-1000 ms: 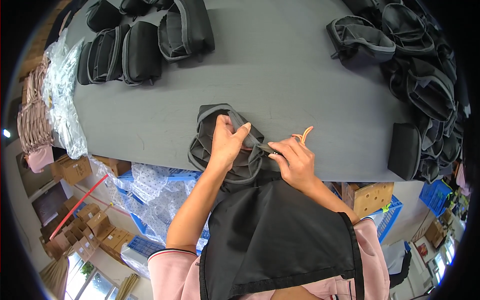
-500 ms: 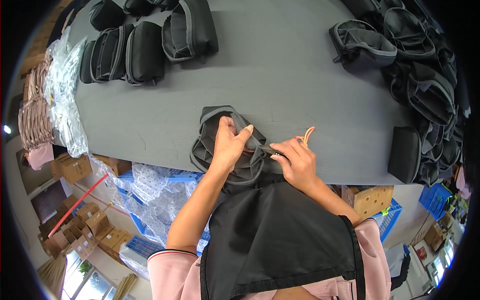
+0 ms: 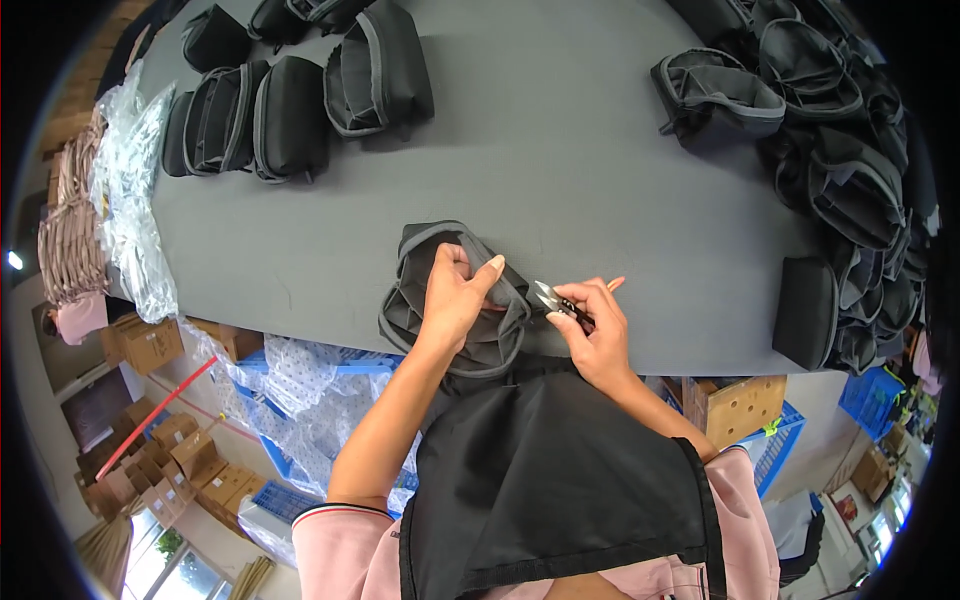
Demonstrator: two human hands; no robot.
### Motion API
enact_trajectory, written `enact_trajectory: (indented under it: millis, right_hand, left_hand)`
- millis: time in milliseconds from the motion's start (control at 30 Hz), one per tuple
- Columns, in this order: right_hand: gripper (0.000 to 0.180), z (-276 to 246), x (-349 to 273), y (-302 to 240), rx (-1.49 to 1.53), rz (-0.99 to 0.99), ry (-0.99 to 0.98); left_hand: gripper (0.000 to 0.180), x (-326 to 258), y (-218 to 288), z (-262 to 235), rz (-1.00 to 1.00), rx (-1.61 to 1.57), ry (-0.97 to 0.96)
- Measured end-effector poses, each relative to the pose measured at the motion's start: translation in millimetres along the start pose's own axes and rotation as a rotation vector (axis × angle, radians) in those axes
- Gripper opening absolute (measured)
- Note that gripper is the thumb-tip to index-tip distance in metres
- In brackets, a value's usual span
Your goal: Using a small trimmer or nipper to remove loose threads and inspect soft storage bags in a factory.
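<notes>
A black fabric pouch with grey binding [image 3: 408, 292] lies unzipped near the table's front edge. My left hand [image 3: 455, 305] is closed on its edge, with the thumb on the grey binding and the fingers inside the opening. Just right of the pouch, my right hand [image 3: 602, 335] is closed around small thread snips [image 3: 566, 306]. Their silver blades point left toward the pouch and stand a little apart from it. An orange end pokes out behind the right hand's fingers.
Several finished-looking black pouches [image 3: 290, 120] stand at the far left of the grey table [image 3: 560, 180]. Open pouches [image 3: 855, 190] pile up on the right. Clear plastic bags [image 3: 135, 210] hang over the left edge. Blue crates [image 3: 345, 360] sit below the front edge.
The snips have turned and moved slightly away from the pouch's edge, so their blades now show. The orange loop is now mostly hidden. My left hand keeps its hold on the pouch.
</notes>
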State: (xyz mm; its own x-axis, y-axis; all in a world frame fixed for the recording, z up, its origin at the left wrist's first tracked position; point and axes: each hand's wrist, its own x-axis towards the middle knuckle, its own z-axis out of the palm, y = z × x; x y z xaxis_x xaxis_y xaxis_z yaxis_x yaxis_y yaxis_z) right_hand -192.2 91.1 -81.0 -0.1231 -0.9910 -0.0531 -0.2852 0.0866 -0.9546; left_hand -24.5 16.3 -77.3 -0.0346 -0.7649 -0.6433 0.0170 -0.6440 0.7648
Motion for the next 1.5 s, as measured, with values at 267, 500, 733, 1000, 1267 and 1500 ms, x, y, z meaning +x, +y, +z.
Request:
enact_trajectory:
  millis: [267,500,733,1000,1267,1500]
  right_hand:
    - [0.022,33.1,25.3,18.1,0.341,0.386,-0.100]
    - [0.018,51.2,25.4,24.5,0.513,0.548,-0.064]
    - [0.015,59.4,37.5,27.5,0.470,0.512,-0.007]
    - [0.017,43.9,49.0,18.1,0.712,0.593,-0.211]
    - [0.014,44.9,43.6,26.2,0.571,0.613,-0.187]
    - [0.015,37.4,43.1,28.0,0.599,0.520,-0.142]
  left_hand:
    - [0.063,-27.7,34.0,-12.7,0.541,1.261,-0.220]
    - [0.028,-2.0,10.7,-6.1,0.340,1.294,-0.125]
    - [0.016,1.6,9.1,-4.3,0.348,1.085,0.057]
    - [0.024,-9.4,-4.8,-10.6,0.301,0.738,0.125]
    - [0.019,0.3,-29.5,-4.0,0.362,0.724,0.203]
    - [0.018,0.9,-25.7,-0.2,0.311,0.702,0.184]
